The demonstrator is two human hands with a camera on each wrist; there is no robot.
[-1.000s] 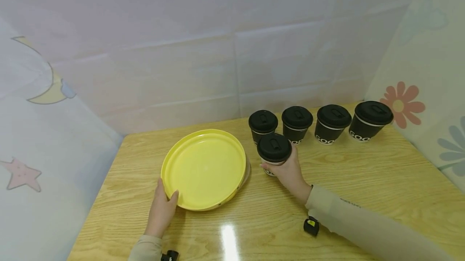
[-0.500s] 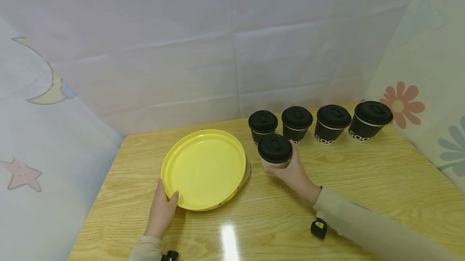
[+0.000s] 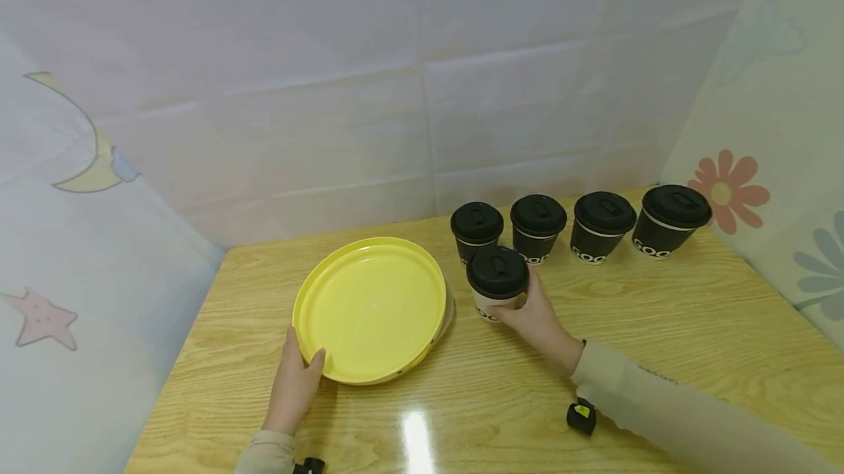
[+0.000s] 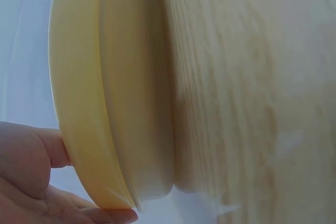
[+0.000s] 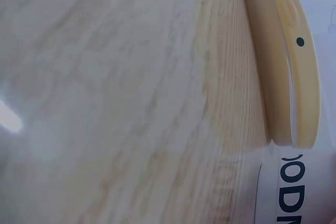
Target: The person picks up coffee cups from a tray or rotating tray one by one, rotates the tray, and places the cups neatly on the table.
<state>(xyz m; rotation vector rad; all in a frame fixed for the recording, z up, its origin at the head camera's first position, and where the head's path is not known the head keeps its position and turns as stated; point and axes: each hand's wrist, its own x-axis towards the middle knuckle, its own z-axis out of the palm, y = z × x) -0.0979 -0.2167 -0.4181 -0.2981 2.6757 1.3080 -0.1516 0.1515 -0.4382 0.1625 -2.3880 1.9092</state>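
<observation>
A round yellow tray-like piece (image 3: 372, 313) with a raised rim sits on a paler base at the left of the table. My left hand (image 3: 294, 379) holds its near left rim, thumb at the top edge and fingers along the side, as the left wrist view shows. To the right of it, my right hand (image 3: 534, 313) grips a white coffee cup (image 3: 486, 304) with a black lid and dark lettering. Whether this cup rests on the table or is slightly raised, I cannot tell. Its lettered side (image 5: 291, 192) appears close to the yellow piece in the right wrist view.
Several black-lidded dark coffee cups stand in a row along the back, from the leftmost cup (image 3: 477, 228) to the rightmost cup (image 3: 671, 219). The leftmost one is partly hidden behind the held cup. Wall sheets enclose the wooden table (image 3: 501, 415) behind and at both sides.
My right wrist and sleeve have swung slightly to the right, while the grip on the cup has shifted a little. The cup itself has barely moved. My left hand stays on the yellow rim.
</observation>
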